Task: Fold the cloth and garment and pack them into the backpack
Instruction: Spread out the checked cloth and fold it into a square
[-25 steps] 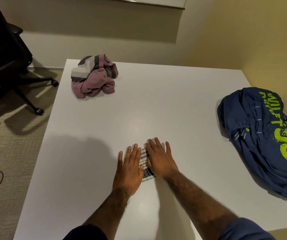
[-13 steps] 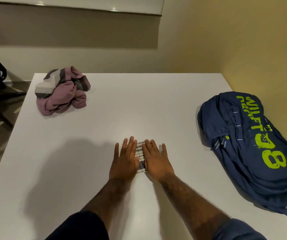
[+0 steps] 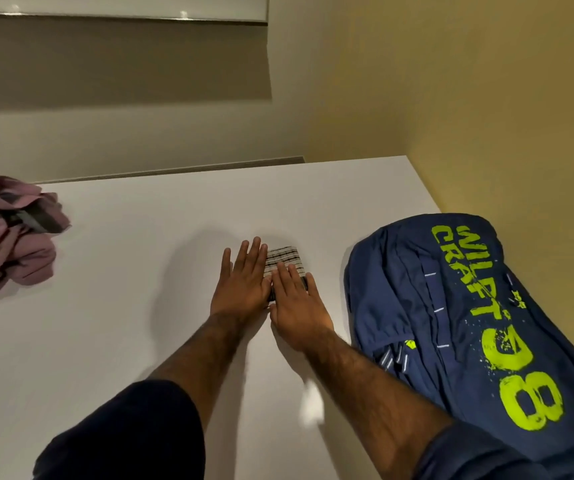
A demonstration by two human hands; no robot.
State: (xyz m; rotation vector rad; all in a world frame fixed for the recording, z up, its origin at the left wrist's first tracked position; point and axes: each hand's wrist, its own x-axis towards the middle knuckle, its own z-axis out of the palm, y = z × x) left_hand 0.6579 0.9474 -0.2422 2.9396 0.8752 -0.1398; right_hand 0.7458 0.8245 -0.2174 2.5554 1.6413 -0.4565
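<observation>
Head view: L hand (image 3: 242, 283) & R hand (image 3: 297, 304) both lying flat, fingers spread, palms down, pressing on folded checked cloth (image 3: 282, 260) mid-table; nothing gripped. Cloth's far edge is sticking out past the fingertips. Blue backpack (image 3: 469, 327) is lying just beside R hand, near table's (image 3: 133, 271) right edge by the yellow wall. Pink garment (image 3: 8, 237) is sitting crumpled at far left, well apart. Bare tabletop is lying between garment & hands.
</observation>
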